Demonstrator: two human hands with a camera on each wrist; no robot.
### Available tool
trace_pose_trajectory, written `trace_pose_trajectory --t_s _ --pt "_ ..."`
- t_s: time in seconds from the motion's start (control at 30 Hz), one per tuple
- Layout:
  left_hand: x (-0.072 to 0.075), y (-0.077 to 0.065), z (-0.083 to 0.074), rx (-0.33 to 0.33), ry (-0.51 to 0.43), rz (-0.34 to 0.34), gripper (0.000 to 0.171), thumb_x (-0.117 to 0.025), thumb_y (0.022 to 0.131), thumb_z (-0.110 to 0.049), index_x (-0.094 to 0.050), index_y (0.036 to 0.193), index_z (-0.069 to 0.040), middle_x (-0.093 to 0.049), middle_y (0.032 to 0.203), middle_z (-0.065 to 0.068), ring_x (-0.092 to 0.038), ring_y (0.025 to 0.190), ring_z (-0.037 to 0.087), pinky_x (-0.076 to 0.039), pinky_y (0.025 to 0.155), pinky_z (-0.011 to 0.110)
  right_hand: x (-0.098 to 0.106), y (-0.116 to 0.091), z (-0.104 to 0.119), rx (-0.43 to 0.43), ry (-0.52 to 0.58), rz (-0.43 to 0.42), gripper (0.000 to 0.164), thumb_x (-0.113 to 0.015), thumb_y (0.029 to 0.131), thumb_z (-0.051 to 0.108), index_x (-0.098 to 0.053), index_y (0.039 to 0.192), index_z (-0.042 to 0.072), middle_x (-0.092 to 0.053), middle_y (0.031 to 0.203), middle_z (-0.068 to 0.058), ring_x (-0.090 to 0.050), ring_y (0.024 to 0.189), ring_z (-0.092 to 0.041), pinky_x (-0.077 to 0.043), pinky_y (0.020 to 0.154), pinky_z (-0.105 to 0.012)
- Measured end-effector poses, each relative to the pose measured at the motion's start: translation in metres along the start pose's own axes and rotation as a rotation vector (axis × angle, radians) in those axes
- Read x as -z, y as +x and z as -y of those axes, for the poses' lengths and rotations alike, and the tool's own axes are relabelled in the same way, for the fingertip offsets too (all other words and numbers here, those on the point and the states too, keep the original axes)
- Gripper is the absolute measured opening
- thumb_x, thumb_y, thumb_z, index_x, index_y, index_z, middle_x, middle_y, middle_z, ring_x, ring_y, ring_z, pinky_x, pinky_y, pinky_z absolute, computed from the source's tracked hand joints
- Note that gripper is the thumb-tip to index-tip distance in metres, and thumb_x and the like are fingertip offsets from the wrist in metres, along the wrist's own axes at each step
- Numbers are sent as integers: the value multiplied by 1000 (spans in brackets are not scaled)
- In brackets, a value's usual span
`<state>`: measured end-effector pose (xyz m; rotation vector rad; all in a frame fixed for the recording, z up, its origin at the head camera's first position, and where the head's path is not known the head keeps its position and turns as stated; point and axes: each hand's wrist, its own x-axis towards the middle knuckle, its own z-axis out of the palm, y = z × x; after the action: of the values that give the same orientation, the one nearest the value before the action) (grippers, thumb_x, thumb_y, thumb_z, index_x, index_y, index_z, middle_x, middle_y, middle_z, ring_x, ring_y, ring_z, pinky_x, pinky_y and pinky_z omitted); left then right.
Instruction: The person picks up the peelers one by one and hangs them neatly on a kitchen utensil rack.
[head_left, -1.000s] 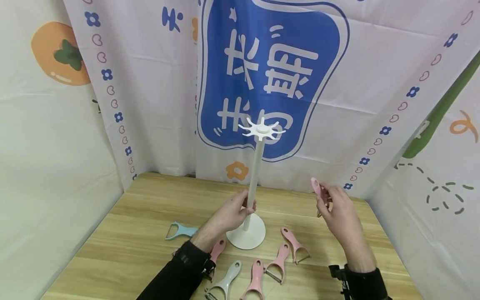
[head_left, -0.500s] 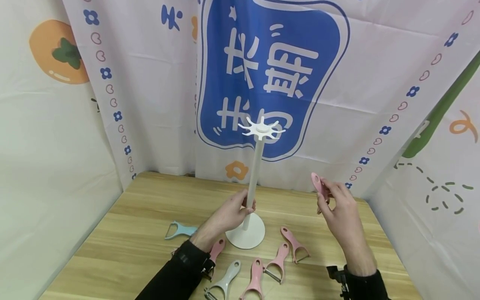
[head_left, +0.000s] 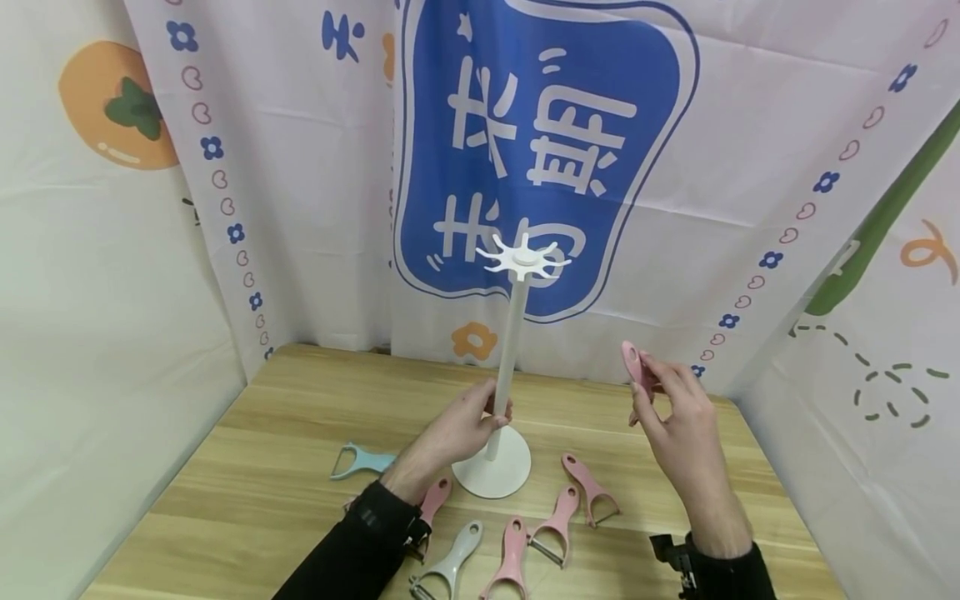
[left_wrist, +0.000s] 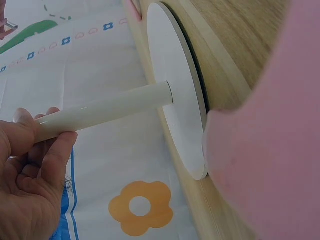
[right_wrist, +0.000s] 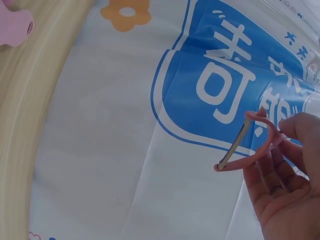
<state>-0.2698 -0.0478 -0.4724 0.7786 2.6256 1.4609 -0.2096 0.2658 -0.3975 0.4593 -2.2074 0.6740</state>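
Observation:
A white stand with a round base and a ring of hooks on top stands upright on the table. My left hand grips its pole low down, thumb and fingers round it, as the left wrist view also shows the pole. To the right of the stand, my right hand holds a pink peeler in the air by its handle, hole end up. In the right wrist view the peeler's head and metal blade point away from the fingers. The hooks carry nothing.
On the wooden table lie more peelers: a blue one at left, a grey one, and several pink ones, such as those in front and at right. Printed cloth hangs behind and at both sides.
My right hand has risen slightly with the pink peeler. The left hand stays on the pole, and the stand and the peelers on the table have not moved.

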Motion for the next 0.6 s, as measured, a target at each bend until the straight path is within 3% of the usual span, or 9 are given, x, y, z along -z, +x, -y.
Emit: trace_pose_trajectory --t_s 0.23,0.4,0.6 --pt "1 -1 0 0 4 -3 16 -65 101 -11 -60 116 -10 -65 102 -6 -65 102 12 -57 89 36 0 3 9 13 30 -16 46 -71 96 5 -62 141 6 -64 114 -7 -64 100 -19 -57 89 -32" --pt "0 -1 -1 12 -5 -1 14 -65 101 -12 -59 113 -16 -65 102 -6 -65 102 11 -57 89 33 0 5 13 -20 32 -3 46 -70 98 11 -61 143 8 -63 118 -7 -64 103 -18 -54 93 -26" --pt "-1 -1 0 19 -10 -1 14 -65 101 -13 -58 112 -19 -65 102 -6 -65 102 11 -57 89 33 -3 15 19 -7 42 -27 46 -69 99 15 -61 144 12 -64 118 -7 -64 103 -17 -56 92 -31"
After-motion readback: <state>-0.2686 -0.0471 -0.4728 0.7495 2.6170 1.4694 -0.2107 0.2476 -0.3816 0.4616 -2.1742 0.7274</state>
